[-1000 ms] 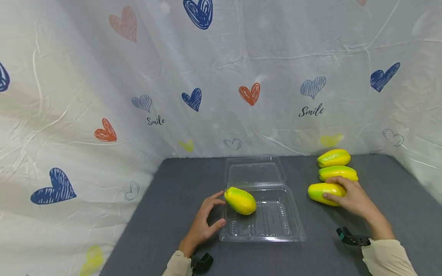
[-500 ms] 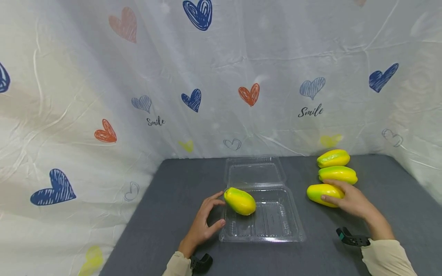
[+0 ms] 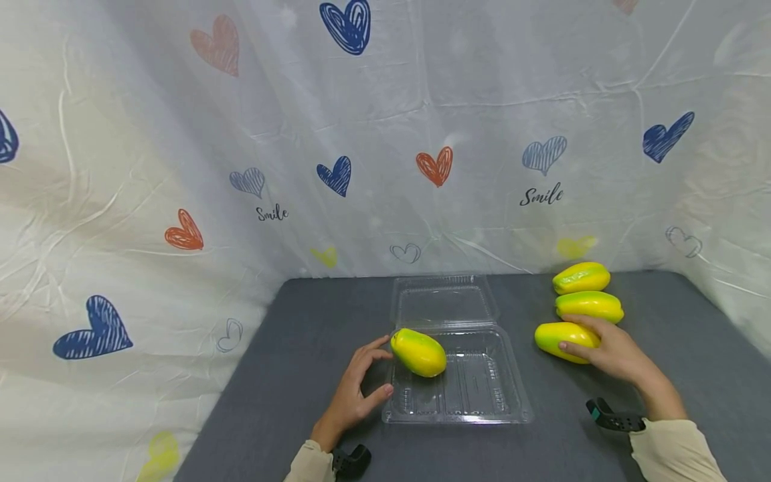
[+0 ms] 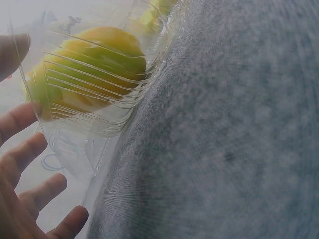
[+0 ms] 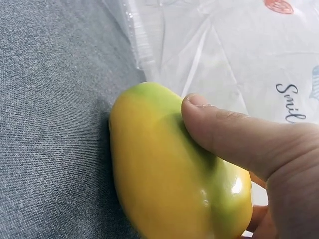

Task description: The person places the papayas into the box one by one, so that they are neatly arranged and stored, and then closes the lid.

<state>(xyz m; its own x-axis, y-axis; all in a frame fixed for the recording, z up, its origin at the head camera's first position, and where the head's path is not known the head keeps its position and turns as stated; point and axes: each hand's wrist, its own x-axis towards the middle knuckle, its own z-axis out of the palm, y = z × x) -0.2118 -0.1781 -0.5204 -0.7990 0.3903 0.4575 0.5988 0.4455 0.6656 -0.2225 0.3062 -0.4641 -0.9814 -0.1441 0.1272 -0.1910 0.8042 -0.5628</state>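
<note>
A yellow-green papaya [image 3: 419,353] lies in the left part of a clear plastic clamshell box [image 3: 476,408], whose lid [image 3: 446,299] is folded back. At the box's left edge is my left hand [image 3: 354,388]; its fingers are spread, with the index fingertip and thumb tip at the rim. In the left wrist view that papaya [image 4: 94,69] shows through the ribbed plastic wall. My right hand [image 3: 614,348] grips the nearest papaya [image 3: 557,339] on the right, thumb on its near side and fingers over the far side. The right wrist view shows this papaya [image 5: 159,164] low against the cloth.
Two more papayas, a middle one [image 3: 590,306] and a far one [image 3: 581,277], lie in a row behind the gripped one. Dark grey cloth [image 3: 313,321] covers the table. A white curtain [image 3: 373,221] printed with hearts hangs along the back and sides.
The right hand and the papaya in its grip have shifted slightly nearer and to the left, apart from the middle papaya. The left hand and the box stay where they were.
</note>
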